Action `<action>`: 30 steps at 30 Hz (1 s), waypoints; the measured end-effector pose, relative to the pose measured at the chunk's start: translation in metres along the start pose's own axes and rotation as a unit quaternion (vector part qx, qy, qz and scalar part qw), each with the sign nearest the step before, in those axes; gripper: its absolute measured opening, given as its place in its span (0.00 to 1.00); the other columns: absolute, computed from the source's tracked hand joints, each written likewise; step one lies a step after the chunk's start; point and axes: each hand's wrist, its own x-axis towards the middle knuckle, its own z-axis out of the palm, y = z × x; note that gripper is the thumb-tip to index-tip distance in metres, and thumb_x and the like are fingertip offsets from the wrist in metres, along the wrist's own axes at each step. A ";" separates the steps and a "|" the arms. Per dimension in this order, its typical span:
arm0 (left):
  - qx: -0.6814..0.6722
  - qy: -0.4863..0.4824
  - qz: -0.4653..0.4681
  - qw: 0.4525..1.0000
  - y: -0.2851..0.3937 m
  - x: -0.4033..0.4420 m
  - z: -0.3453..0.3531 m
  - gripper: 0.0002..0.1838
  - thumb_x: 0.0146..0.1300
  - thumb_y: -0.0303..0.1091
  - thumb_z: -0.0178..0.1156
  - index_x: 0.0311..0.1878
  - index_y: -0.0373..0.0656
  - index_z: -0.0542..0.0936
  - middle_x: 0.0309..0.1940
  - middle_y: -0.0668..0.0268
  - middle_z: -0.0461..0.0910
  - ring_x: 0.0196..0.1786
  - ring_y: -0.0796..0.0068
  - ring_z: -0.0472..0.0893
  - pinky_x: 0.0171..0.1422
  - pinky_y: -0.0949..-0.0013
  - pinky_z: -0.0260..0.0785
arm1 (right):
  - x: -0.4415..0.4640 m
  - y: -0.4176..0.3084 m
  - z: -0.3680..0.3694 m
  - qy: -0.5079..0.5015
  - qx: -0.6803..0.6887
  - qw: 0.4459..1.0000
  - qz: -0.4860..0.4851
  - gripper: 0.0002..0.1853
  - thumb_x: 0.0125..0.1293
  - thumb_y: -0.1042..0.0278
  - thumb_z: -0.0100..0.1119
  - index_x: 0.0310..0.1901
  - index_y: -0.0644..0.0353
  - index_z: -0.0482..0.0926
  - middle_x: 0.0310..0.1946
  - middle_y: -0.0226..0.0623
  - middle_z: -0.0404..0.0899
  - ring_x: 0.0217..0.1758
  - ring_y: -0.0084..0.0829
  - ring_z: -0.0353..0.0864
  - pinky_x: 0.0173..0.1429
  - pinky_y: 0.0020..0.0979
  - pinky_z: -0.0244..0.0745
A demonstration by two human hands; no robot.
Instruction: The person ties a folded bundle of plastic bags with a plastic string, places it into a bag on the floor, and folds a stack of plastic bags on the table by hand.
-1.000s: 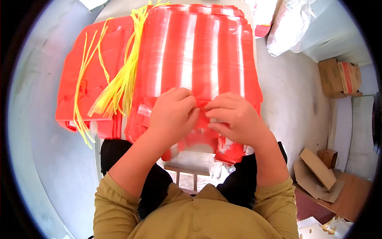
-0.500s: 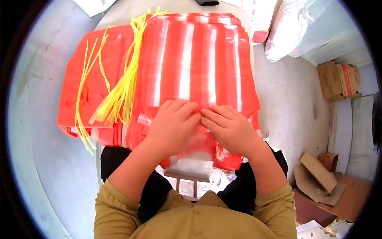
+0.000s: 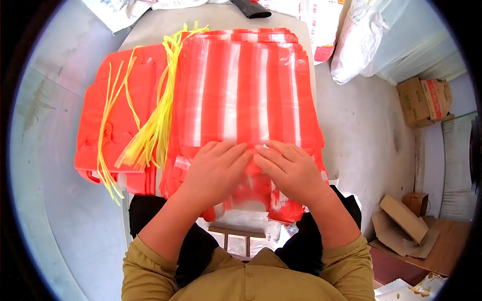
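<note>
Head view, striped plastic: a thick stack of red plastic with pale, shiny lengthwise bands; its layers are fanned unevenly at the far edge, and the near end splits into two crumpled lobes with a gap between.
Place: on the pale table, straight in front of the person, the lobes hanging over the near edge.
Left hand: palm down on the stack's near part, fingers together, fingertips on the plastic.
Right hand: laid likewise, its fingertips close to the left hand's; the thumbs are hidden, so I cannot tell whether either hand pinches a layer.
In the way: both hands cover much of the near part, and the plastic between them looks blurred.
Yellow strips: a loose bundle along the stack's left edge, with a few strands trailing across the plain red pile beside it.
Far edge: a dark object on the table.
Right side: a white sack, a carton and opened cardboard, well apart from the hands.
</note>
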 end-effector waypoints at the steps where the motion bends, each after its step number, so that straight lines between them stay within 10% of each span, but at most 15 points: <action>1: 0.000 -0.003 0.000 1.000 -0.001 -0.001 0.000 0.23 0.55 0.29 0.67 0.57 0.41 0.84 0.59 0.60 0.85 0.61 0.58 0.82 0.65 0.54 0.75 | -0.001 0.000 0.001 0.003 -0.013 1.000 -0.008 0.17 0.63 0.72 0.62 0.54 0.59 0.83 0.56 0.38 0.85 0.61 0.41 0.85 0.62 0.41 0.83; 13: -0.001 0.032 -0.045 0.998 -0.019 -0.008 -0.022 0.19 0.51 0.26 0.72 0.49 0.43 0.85 0.53 0.62 0.88 0.59 0.56 0.85 0.64 0.54 0.78 | 0.002 0.006 -0.012 -0.026 0.082 0.987 0.135 0.17 0.60 0.79 0.63 0.52 0.57 0.87 0.45 0.41 0.91 0.47 0.44 0.91 0.50 0.39 0.87; 19: -0.162 -0.040 -0.135 0.977 -0.031 -0.028 -0.043 0.18 0.49 0.27 0.77 0.45 0.43 0.86 0.40 0.60 0.86 0.46 0.54 0.85 0.52 0.56 0.78 | 0.014 0.009 -0.052 -0.235 0.184 0.934 0.197 0.06 0.68 0.71 0.65 0.45 0.59 0.85 0.33 0.48 0.84 0.35 0.48 0.85 0.39 0.42 0.78; 30: -0.269 -0.018 -0.358 0.894 -0.037 -0.039 -0.047 0.10 0.64 0.30 0.73 0.45 0.37 0.84 0.35 0.58 0.84 0.39 0.62 0.84 0.45 0.64 0.75 | 0.028 0.046 -0.033 -0.257 0.358 0.815 0.375 0.11 0.74 0.68 0.62 0.34 0.65 0.78 0.23 0.26 0.68 0.28 0.18 0.64 0.29 0.31 0.64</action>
